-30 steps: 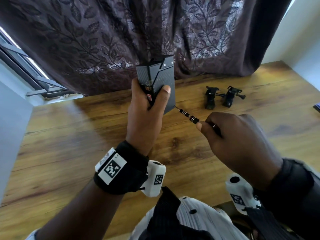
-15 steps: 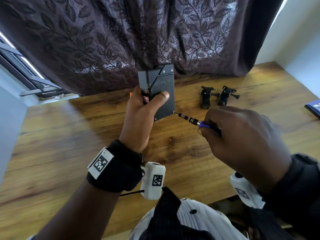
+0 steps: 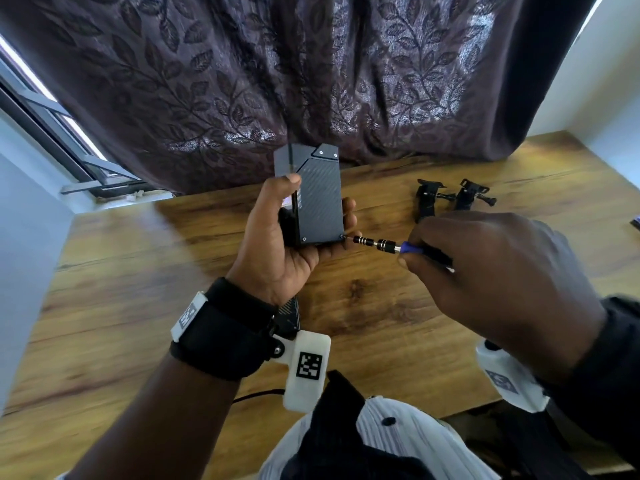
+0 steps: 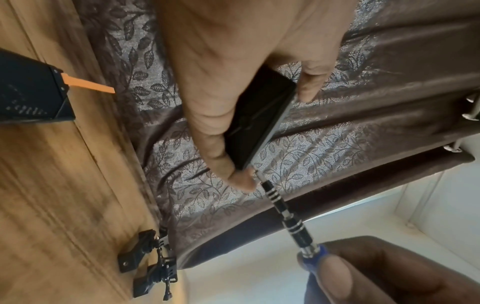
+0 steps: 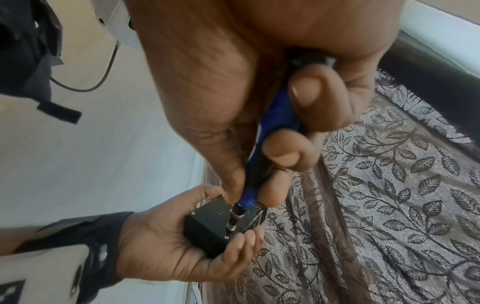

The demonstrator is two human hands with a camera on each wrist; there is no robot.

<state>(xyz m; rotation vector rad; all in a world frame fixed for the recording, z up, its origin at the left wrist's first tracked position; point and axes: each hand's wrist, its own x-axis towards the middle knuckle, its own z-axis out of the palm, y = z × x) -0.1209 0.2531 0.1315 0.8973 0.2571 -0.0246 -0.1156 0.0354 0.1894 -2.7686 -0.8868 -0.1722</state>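
Head view: screwdriver [image 3: 382, 243] seemingly touching box [image 3: 320, 199] corner.

Black box [image 3: 318, 199]: flat, rectangular casing with a carbon-weave face, small screws at its corners and an angled cap at the far right corner. It stands upright at mid-scene, gripped in the left hand [image 3: 277, 244]. Screwdriver [image 3: 381, 243]: slim black shaft with silver bands and a blue grip. It lies nearly level to the right of the box, pinched by the right hand [image 3: 495, 271], with its tip at the box's near right corner.
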